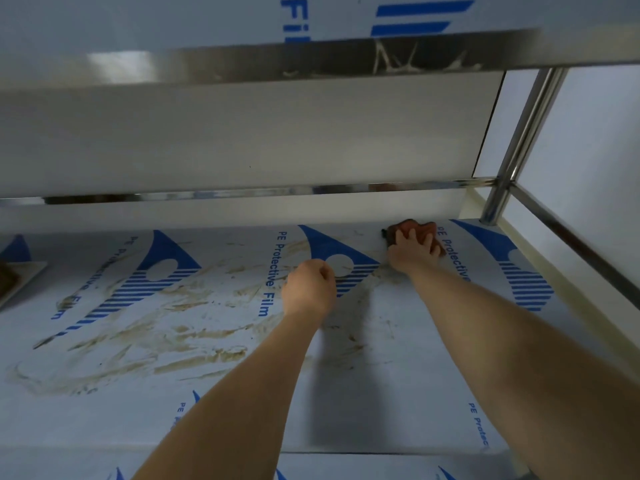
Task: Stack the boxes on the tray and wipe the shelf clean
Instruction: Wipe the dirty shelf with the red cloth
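Pressing orange cloth (420, 229) with right hand (414, 252) | left hand (308, 289) clenched, empty | shelf (398, 393) film brown-smeared

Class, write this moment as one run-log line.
step: wiping | right hand: presses cloth at shelf rear | left hand: fisted, empty | brown smears: remain left

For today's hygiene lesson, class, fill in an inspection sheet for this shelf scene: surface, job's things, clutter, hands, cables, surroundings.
Surface: shelf covered in blue-printed protective film, with brown smears mostly on its left and middle.
Job's things: reddish cloth at the back; a tray edge at far left; no boxes seen.
Clutter: nothing seen.
Hands: right hand presses on the cloth; left hand is a fist, holding nothing visible.
Cables: nothing seen.
Surroundings: steel upright, upper shelf, pale wall.
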